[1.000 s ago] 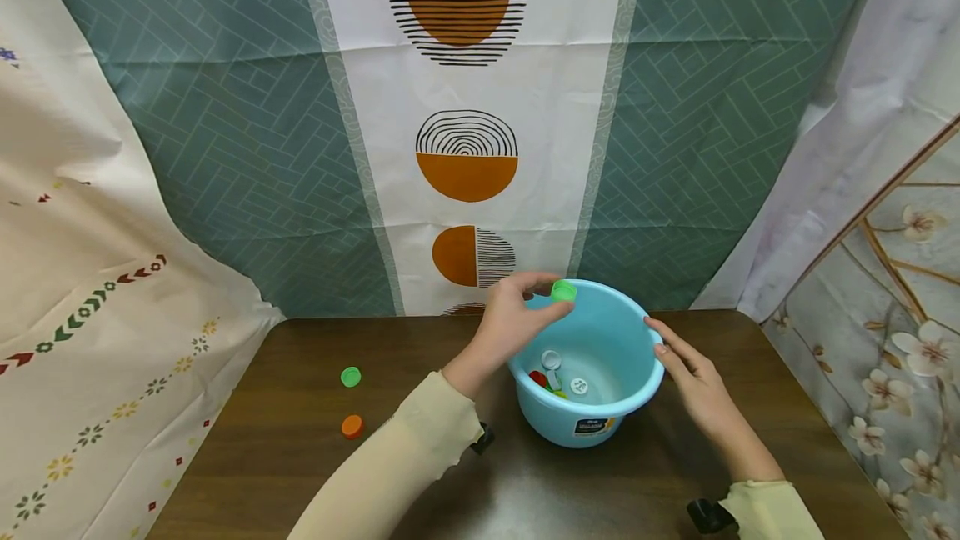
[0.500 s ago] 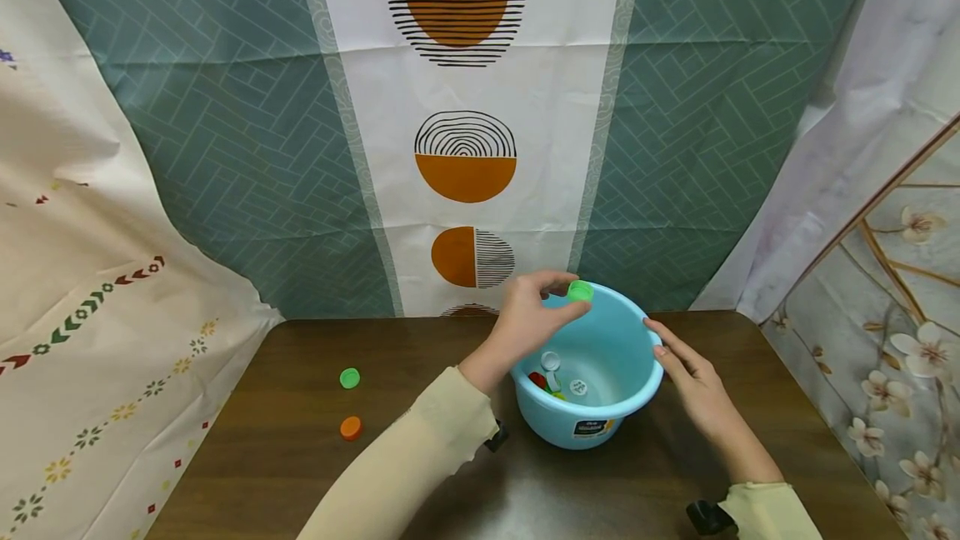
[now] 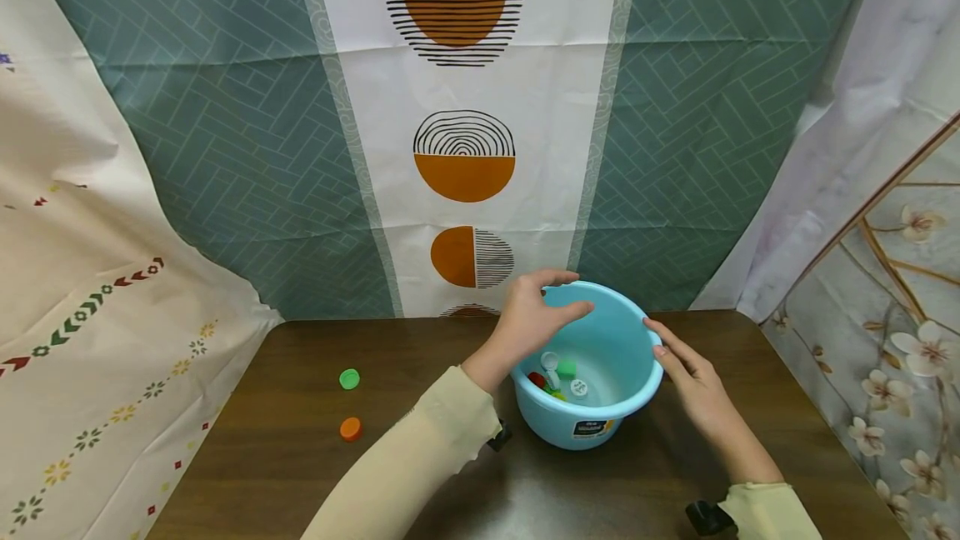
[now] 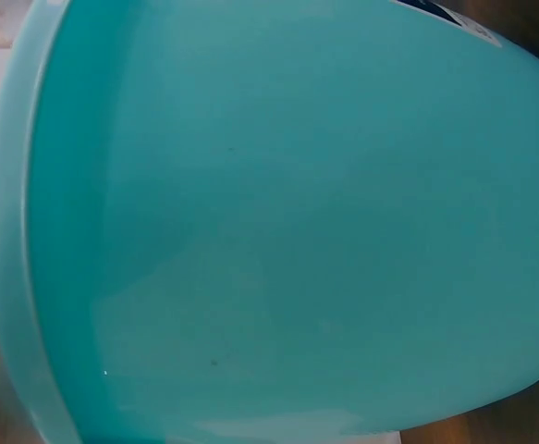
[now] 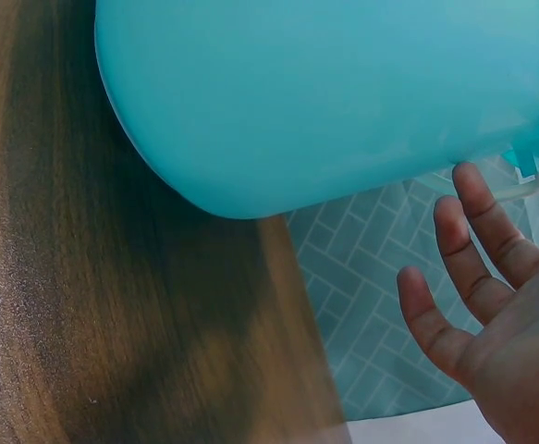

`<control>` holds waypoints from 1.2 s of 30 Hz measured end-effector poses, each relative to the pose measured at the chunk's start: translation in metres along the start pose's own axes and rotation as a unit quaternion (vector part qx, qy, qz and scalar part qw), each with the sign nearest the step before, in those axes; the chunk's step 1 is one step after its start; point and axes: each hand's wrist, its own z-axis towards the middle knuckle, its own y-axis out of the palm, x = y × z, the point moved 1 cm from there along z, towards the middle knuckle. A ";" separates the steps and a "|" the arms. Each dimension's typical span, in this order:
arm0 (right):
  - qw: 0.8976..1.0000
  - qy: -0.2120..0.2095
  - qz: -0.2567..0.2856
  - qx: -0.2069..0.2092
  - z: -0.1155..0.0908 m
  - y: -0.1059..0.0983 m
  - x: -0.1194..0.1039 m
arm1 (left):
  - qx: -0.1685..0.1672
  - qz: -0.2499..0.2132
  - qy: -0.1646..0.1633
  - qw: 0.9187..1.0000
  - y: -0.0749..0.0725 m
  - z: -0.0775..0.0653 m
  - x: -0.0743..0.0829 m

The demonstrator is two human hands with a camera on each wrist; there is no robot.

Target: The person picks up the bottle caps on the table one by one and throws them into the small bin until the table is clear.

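A light blue plastic tub [image 3: 551, 423] stands on the brown table, tilted open toward the head view. My left hand [image 3: 528, 315] hovers over its left rim, thumb and fingers spread apart with nothing between them. Inside lies a green bottle cap [image 3: 567, 369] near white caps [image 3: 579, 387], a red piece [image 3: 537, 379] and some yellow. At the right rim, my right hand [image 3: 697, 382] rests its forefinger and thumb tips. In the right wrist view its other fingers [image 5: 477, 264] extend loosely beside the tub wall. Only the tub's outside [image 4: 324, 222] fills the left wrist view.
On the table's left part lie a green cap [image 3: 349, 378] and, nearer, an orange cap [image 3: 350, 428]. A patterned cloth [image 3: 465, 257] hangs behind the table [image 3: 255, 473], with more cloth at both sides.
My left hand moved slightly right over the tub with the green cap, then let it go. The cap now lies inside the tub. My right hand stays at the rim.
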 end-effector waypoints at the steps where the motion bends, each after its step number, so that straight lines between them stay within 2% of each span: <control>1: 1.000 0.000 -0.001 0.000 0.000 0.000 0.000 | 0.001 0.002 0.001 1.000 0.000 0.000 0.000; 19: 1.000 0.004 -0.006 0.000 0.000 0.000 -0.001 | 0.009 -0.001 0.010 1.000 -0.006 -0.002 0.002; 28: 1.000 0.012 -0.014 -0.002 0.001 0.000 -0.001 | 0.026 -0.007 0.002 1.000 -0.020 -0.004 -0.001; 36: 1.000 0.008 -0.010 -0.002 0.000 0.000 -0.001 | 0.058 0.006 0.016 0.998 -0.043 -0.010 -0.011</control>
